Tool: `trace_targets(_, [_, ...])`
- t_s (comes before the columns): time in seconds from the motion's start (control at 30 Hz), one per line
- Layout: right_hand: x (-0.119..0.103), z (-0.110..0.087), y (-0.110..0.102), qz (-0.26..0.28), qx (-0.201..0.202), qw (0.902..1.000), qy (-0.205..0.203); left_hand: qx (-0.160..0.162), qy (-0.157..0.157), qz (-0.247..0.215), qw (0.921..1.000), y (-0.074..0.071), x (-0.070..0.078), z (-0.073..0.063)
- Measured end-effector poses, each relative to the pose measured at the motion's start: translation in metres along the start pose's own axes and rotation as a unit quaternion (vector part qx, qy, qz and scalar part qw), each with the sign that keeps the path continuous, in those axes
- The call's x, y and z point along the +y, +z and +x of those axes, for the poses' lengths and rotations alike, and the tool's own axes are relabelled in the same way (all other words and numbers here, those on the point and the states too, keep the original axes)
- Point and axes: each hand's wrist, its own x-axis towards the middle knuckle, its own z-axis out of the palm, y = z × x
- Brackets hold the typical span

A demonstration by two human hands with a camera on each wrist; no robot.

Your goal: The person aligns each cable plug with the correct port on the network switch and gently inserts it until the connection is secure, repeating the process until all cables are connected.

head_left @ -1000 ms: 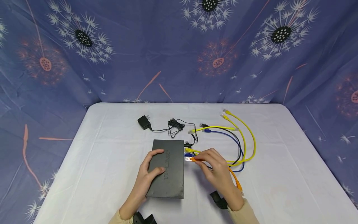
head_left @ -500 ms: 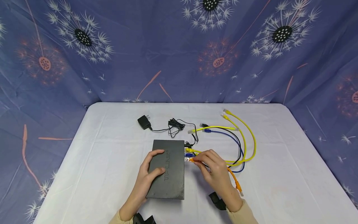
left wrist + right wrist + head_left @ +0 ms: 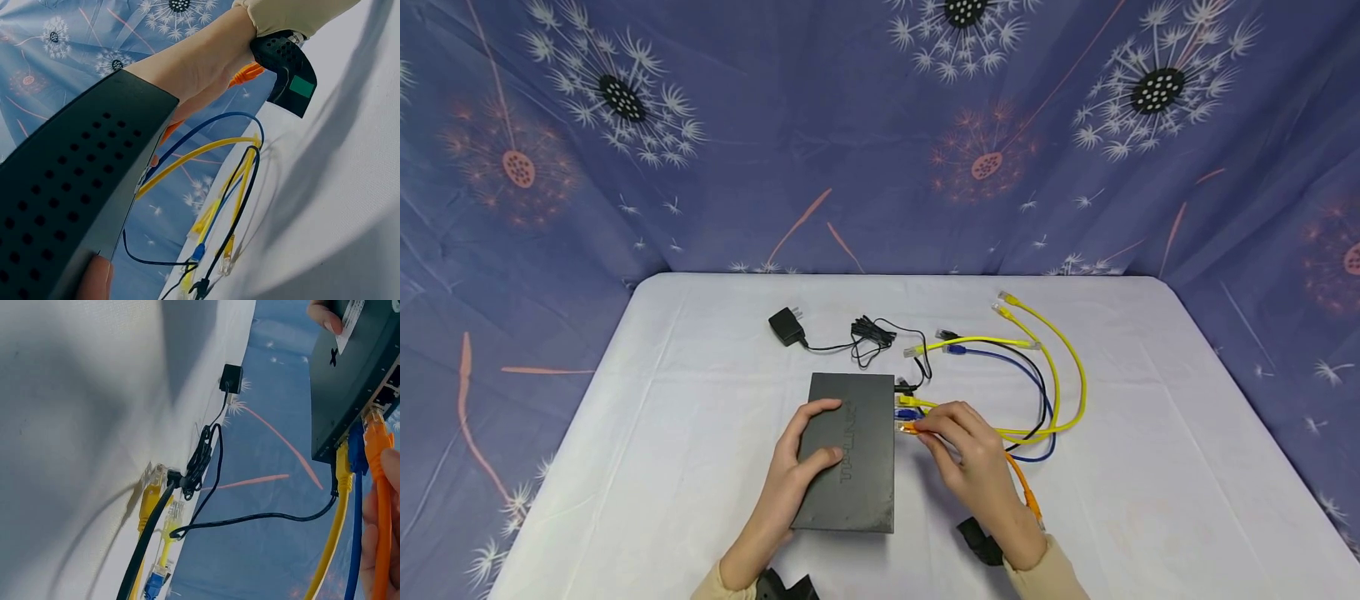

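My left hand grips a dark grey TP-LINK network switch, thumb on its top face and other fingers partly hidden beneath. My right hand pinches the plug of an orange Ethernet cable at the switch's right side. In the right wrist view, the plug's clear tip is right at a port. Beside it, a blue Ethernet plug and a yellow Ethernet plug sit in the row of ports. A black power lead runs into the same side, nearer the far corner.
Behind the switch lie a black power adapter and its bundled cord. Looped yellow cables, a blue cable and a black cable spread over the white table. The orange cable's other end hangs by the right wrist.
My right hand has moved slightly left, bringing the orange plug closer into the switch, so less of its clear tip shows. The left hand and switch stay almost still.
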Motion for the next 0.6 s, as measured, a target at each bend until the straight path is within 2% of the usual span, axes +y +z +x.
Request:
trace_targets(0.23, [-0.0003, -0.0006, -0.0002, -0.005, -0.004, 1.0, 0.004, -0.003, -0.001, -0.004, 1.0, -0.0012, 0.0002, 0.0004])
trace_targets(0.6, [0.0013, -0.0007, 0.0065, -0.001, 0.027, 0.9995, -0.014, -0.01, 0.005, 0.019, 0.9998, -0.0008, 0.0016, 0.0007])
